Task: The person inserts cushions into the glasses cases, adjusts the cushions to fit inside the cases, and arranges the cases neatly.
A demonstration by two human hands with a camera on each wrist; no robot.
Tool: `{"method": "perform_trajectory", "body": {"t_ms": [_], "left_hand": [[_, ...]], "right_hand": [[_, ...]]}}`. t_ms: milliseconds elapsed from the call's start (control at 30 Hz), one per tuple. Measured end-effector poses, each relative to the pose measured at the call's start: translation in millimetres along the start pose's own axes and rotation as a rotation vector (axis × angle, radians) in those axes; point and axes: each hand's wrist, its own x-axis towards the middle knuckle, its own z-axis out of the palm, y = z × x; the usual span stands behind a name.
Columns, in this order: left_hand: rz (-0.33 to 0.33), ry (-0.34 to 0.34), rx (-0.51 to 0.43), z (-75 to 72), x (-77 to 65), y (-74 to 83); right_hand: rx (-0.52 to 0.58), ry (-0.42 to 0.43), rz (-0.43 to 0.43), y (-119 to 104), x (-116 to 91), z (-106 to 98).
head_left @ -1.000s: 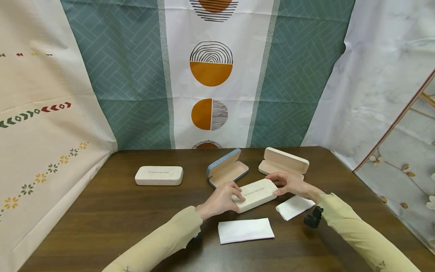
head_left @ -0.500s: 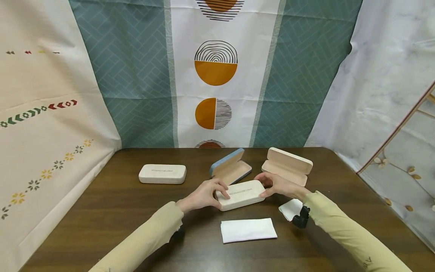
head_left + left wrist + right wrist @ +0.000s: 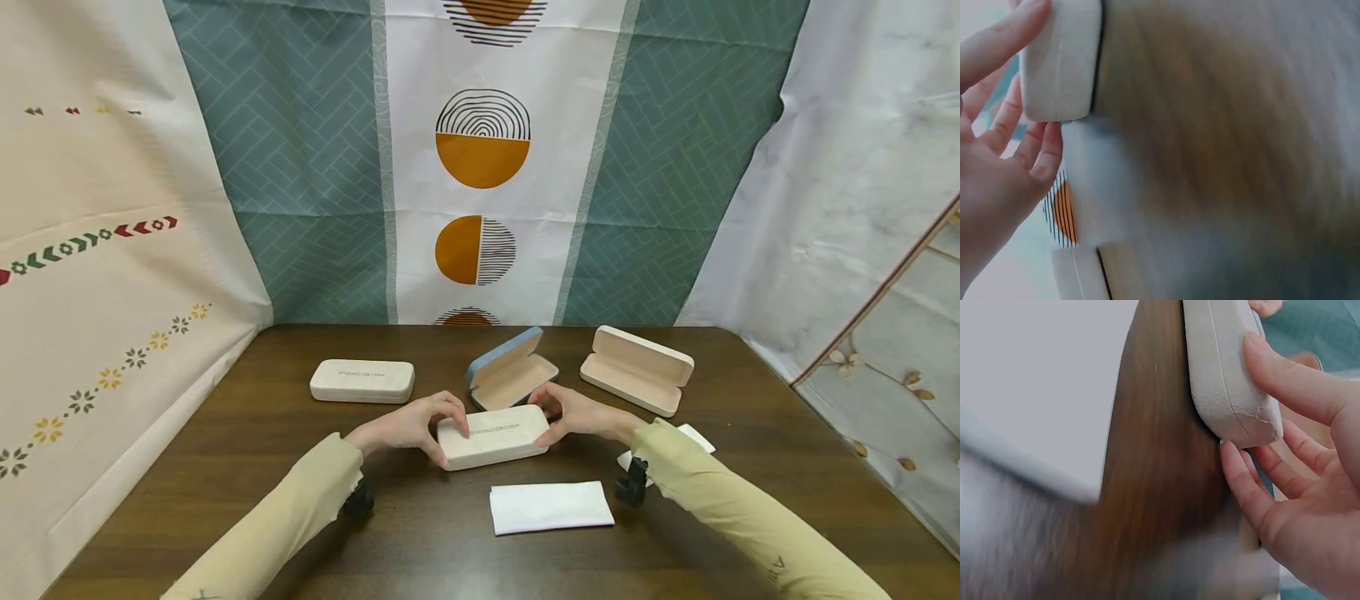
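Jointly gripped, closed white case [image 3: 495, 442], left hand [image 3: 412, 423], right hand [image 3: 585, 415]

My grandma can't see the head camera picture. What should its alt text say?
A person's left grip and right grip hold a closed cream case by its ends at a dark wooden table. Behind are an open blue case and an open cream case; a second closed case lies farther left, a folded white cloth nearer us.

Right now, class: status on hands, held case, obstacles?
Left hand and right hand gripping closed white case, one at each end. Open blue case close behind. Folded cloth in front, apart.
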Motion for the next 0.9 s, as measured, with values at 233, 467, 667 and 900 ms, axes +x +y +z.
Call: {"method": "perform_trajectory", "body": {"t_ms": [233, 467, 667, 900], "left_hand": [[-0.043, -0.058, 0.053, -22.2, -22.7, -4.6], [-0.072, -0.070, 0.056, -42.2, -47.2, -9.2], [-0.068, -0.060, 0.064, -55.8, -69.9, -15.0], [-0.090, -0.057, 0.015, -74.0, -99.0, -24.4]], "right_hand": [[-0.052, 0.000, -0.008, -20.5, 17.8, 26.3], [-0.173, 0.023, -0.081, -41.2, 33.8, 52.7], [-0.248, 0.040, -0.141, -42.5, 50.9, 69.2], [-0.329, 0.044, -0.085, -60.7, 72.4, 94.1]]}}
